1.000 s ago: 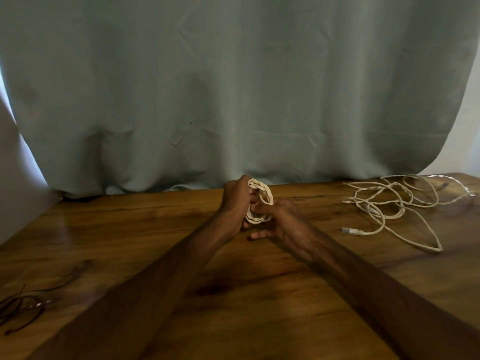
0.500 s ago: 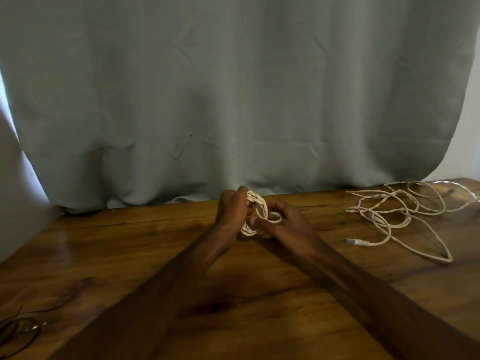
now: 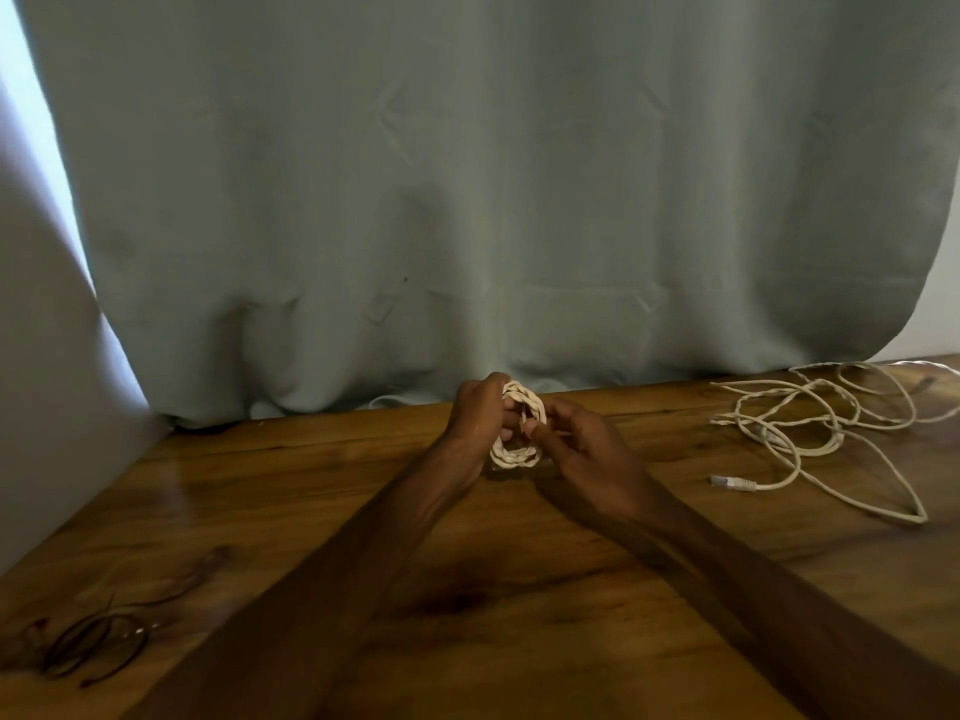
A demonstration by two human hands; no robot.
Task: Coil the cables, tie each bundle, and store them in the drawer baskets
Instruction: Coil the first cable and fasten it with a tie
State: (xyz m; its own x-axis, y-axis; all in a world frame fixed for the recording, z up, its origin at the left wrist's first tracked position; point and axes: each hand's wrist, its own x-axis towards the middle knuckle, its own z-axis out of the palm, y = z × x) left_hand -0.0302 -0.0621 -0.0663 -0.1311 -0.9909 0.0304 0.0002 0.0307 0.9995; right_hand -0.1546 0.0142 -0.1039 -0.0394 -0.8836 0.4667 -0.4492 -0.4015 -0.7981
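Observation:
A small coil of cream twisted cable [image 3: 519,452] stands upright near the back middle of the wooden table [image 3: 311,491]. My left hand [image 3: 480,415] grips its left side, fingers curled through the loop. My right hand [image 3: 582,441] pinches the coil from the right, thumb and fingers at its centre. A long loose white cable [image 3: 810,423] lies tangled at the right, its plug end [image 3: 730,483] pointing left. A thin dark cable [image 3: 93,646] lies loosely looped at the near left.
A grey-green curtain [image 3: 467,200] hangs behind the table's back edge. A pale wall [image 3: 36,407] borders the left side. No drawer or baskets are in view.
The coil has stayed between both hands. My right hand's fingers have shifted from under the coil to its centre, and the view has tilted upward slightly.

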